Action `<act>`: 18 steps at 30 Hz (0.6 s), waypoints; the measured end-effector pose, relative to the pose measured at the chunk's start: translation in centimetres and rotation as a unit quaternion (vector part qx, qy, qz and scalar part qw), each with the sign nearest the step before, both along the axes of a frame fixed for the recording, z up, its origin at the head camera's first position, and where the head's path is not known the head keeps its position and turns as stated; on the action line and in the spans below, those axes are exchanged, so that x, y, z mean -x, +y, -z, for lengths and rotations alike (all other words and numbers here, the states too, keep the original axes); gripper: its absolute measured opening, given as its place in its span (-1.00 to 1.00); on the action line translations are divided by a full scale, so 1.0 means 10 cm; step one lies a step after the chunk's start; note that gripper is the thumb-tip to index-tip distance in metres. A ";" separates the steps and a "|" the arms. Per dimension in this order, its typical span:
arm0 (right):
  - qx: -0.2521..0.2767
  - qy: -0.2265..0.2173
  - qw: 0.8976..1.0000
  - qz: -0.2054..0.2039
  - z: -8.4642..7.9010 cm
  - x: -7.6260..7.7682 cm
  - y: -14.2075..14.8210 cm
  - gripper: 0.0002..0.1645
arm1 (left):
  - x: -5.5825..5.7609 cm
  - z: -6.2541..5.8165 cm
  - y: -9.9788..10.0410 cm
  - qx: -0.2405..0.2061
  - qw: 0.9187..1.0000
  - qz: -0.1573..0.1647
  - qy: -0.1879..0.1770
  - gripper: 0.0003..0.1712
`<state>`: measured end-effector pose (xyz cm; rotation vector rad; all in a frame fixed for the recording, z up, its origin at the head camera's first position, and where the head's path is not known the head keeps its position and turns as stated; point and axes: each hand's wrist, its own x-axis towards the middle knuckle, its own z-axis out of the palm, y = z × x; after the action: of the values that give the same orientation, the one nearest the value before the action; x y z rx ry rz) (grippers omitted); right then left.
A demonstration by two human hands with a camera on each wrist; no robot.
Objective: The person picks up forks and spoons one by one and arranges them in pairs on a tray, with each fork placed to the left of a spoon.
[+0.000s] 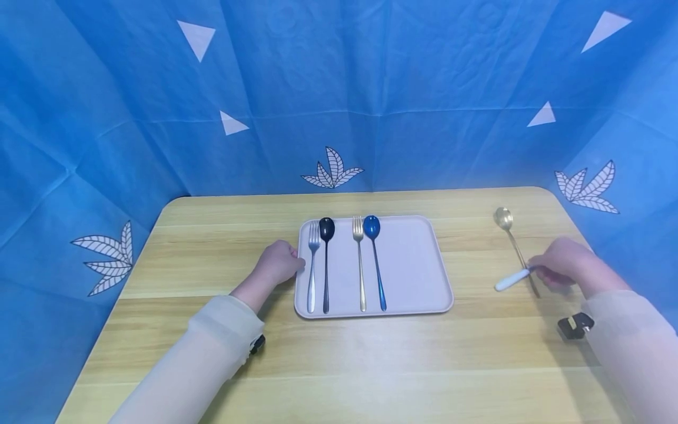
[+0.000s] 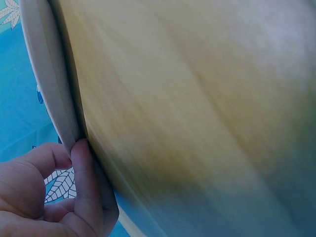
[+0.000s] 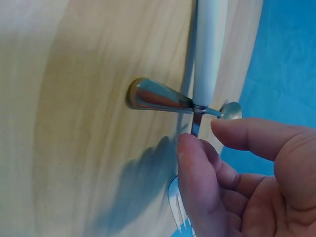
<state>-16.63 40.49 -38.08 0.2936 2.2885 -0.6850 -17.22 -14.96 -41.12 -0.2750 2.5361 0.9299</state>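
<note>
Right of the tray (image 1: 418, 265), the white-handled fork (image 1: 512, 279) slanted across the gold spoon (image 1: 504, 218), handle pointing in towards the tray, with the right hand (image 1: 564, 262) nearer, fingers at the fork's neck but grasp unclear, while the left hand (image 1: 277, 262) pinched the tray's left rim.

My head view forward and down over the counter (image 1: 371, 359) and tray (image 1: 413, 265), left-wrist view tilted, close on my left hand (image 2: 54, 192) at the tray, right-wrist view close on my right hand (image 3: 247, 185) and white-handled fork (image 3: 209, 59), both spots shared with the head view
</note>
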 end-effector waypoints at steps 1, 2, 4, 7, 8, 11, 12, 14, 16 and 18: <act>-0.001 -0.003 1.000 -0.002 0.00 -0.01 0.00 -0.54 | 0.00 0.00 0.00 0.000 1.000 0.001 0.000 -0.68; -0.002 -0.005 1.000 -0.004 0.00 -0.02 0.00 -0.53 | 0.00 0.00 0.00 0.000 1.000 0.001 0.000 -0.67; 0.007 -0.008 1.000 0.006 0.01 -0.04 -0.01 -0.52 | 0.00 0.00 0.00 0.000 1.000 0.002 0.000 -0.67; 0.020 -0.006 0.999 0.027 0.02 -0.06 -0.02 -0.53 | 0.00 0.00 -0.01 0.001 1.000 0.002 0.000 -0.66; 0.022 -0.004 0.999 0.028 0.03 -0.07 -0.03 -0.54 | 0.00 0.00 -0.01 0.001 1.000 0.001 0.000 -0.66; 0.033 0.002 0.999 0.032 0.05 -0.07 -0.04 -0.56 | 0.00 0.01 -0.01 0.000 1.000 0.001 -0.001 -0.66; 0.034 0.005 0.999 0.029 0.06 -0.07 -0.04 -0.56 | 0.00 0.01 -0.01 0.000 1.000 0.001 0.000 -0.66; 0.027 0.014 1.000 0.006 0.09 -0.06 -0.04 -0.56 | 0.00 0.01 -0.01 -0.002 1.000 0.002 0.001 -0.66; 0.017 0.025 0.999 -0.019 0.12 -0.04 -0.03 -0.56 | 0.00 0.00 -0.01 -0.001 1.000 0.002 0.002 -0.66; 0.010 0.038 0.999 -0.035 0.15 -0.02 -0.02 -0.58 | -0.01 0.00 0.00 -0.002 1.000 -0.001 0.002 -0.66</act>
<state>-16.41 40.30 -39.55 0.1798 2.3502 -0.6927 -17.15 -14.99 -41.09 -0.2739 2.5379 0.9356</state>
